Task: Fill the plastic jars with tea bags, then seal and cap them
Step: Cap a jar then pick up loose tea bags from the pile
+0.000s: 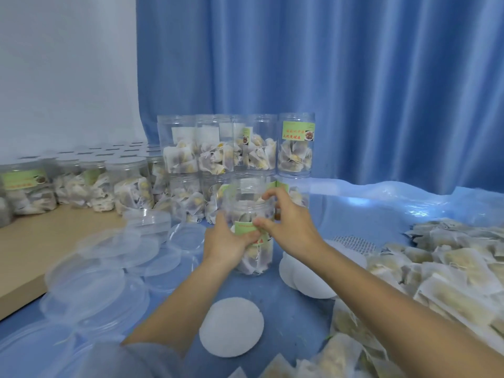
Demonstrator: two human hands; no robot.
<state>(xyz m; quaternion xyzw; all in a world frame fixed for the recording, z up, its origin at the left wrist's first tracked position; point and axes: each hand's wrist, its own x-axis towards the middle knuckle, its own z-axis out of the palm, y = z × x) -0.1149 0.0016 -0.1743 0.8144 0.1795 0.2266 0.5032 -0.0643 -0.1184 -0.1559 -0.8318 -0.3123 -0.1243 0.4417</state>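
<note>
A clear plastic jar (249, 207) with a green label stands at the centre of the blue table cover, partly filled with tea bags and with no lid on. My left hand (227, 242) grips the jar's body from the left. My right hand (290, 219) wraps the jar's upper part from the right, fingers curled at the rim and thumb on the label. A big heap of loose tea bags (436, 271) lies to the right. One white round seal disc (231, 327) lies near me, and a stack of discs (302, 278) sits right of the jar.
Several clear lids (95, 282) lie scattered on the left. Open filled jars (234, 148) are stacked two high behind the held jar. Capped jars (81, 184) stand on a wooden board (24, 257) at the left. A blue curtain (354, 77) hangs behind.
</note>
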